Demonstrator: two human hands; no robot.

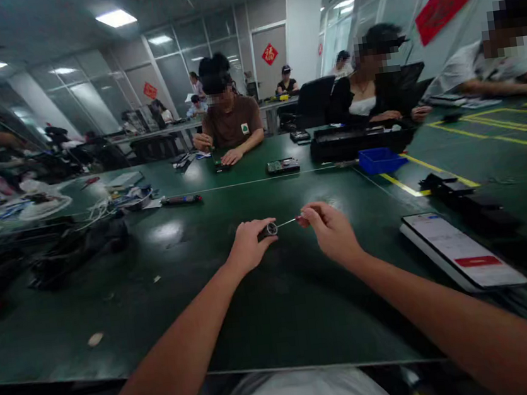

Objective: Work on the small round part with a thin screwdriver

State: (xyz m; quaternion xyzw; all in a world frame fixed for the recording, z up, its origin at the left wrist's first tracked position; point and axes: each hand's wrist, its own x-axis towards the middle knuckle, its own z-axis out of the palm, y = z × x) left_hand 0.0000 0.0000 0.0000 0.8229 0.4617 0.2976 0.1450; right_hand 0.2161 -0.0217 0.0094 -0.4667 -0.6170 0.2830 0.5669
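My left hand [248, 245] is closed around a small black cylindrical part [271, 229] whose round end, with a light ring, faces right. A screwdriver [287, 222] with a thin metal shaft and a reddish handle is gripped between the thumb and fingers of my right hand [328, 228]. Its shaft points left, and the tip meets or comes very close to the round end of the part; I cannot tell which. Both hands are above the dark green table [276, 310]. My fingers hide most of the part and of the handle.
A phone-like screen on a white block [460, 251] lies to the right, beside black parts [470, 199]. A blue bin [382, 160] and a hard drive [283, 166] are farther back. Cables and black parts [78, 244] crowd the left. Across the table, a person [231, 122] works.
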